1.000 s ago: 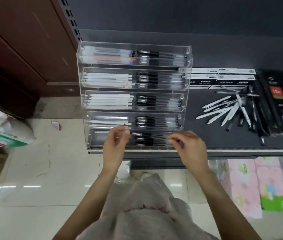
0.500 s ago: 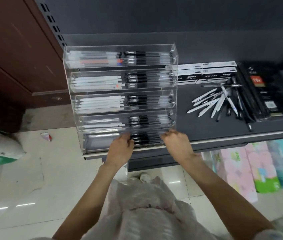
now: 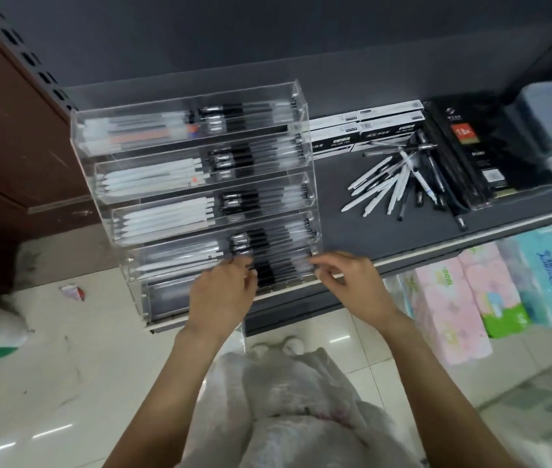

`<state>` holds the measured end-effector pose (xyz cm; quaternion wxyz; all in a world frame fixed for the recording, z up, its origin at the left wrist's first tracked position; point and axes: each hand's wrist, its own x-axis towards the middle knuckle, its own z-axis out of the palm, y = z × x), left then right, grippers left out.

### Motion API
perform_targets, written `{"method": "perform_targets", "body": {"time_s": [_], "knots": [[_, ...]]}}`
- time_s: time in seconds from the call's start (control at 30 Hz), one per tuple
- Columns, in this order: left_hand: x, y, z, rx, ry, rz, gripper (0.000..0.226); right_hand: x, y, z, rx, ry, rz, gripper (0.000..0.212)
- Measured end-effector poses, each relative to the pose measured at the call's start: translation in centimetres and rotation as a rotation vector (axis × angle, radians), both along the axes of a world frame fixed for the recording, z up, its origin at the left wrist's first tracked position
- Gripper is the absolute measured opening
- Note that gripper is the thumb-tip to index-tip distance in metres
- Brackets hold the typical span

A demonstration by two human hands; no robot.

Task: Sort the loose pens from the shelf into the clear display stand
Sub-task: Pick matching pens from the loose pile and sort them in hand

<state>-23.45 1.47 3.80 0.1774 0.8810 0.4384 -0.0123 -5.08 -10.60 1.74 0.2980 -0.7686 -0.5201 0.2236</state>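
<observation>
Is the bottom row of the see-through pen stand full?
Not full. The clear acrylic stand's bottom row holds black pens on its right; its left half looks bare.

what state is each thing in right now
display stand: upright on the shelf, all five tiers holding pens
loose pens: scattered heap on the shelf, unsorted
left hand: fingers curled at the black pens in the bottom tier
right hand: fingers curled at that tier's right end
pen boxes: closed, stacked
</observation>
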Motion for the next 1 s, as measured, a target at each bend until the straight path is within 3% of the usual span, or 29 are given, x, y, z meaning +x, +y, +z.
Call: {"method": "perform_targets", "body": {"time_s": [0.17, 0.27, 0.33, 0.43, 0.57, 0.77, 1.0], "knots": [[6.9, -0.8, 2.2, 0.195, -0.546, -0.273, 0.014, 5.0, -3.5, 1.1, 0.042, 0.128, -0.218, 0.019], [13.3, -1.8, 1.4, 0.235, -0.651, -0.335, 0.01, 10.2, -5.1, 0.0, 0.068, 0.067, -0.388, 0.02], [17.9, -1.6, -0.2, 0.229, -0.558, -0.341, 0.016, 14.1, -5.8, -1.3, 0.055, -0.047, -0.437, 0.024], [24.4, -0.1, -2.9, 0.084, -0.251, -0.255, 0.036, 19.3, -5.6, -3.0, 0.047, -0.198, -0.4, 0.031], [30.5, 2.0, -5.6, -0.084, -0.024, -0.094, 0.056, 23.9, -3.9, -4.7, -0.057, -0.382, -0.153, 0.049], [34.6, 2.6, -6.7, -0.139, 0.078, -0.07, 0.066, 26.8, -0.9, -5.6, -0.207, -0.49, 0.149, 0.061], [35.4, 4.4, -7.1, -0.222, 0.202, -0.076, 0.062, 26.7, -0.8, -6.8, -0.138, -0.477, 0.172, 0.056]]}}
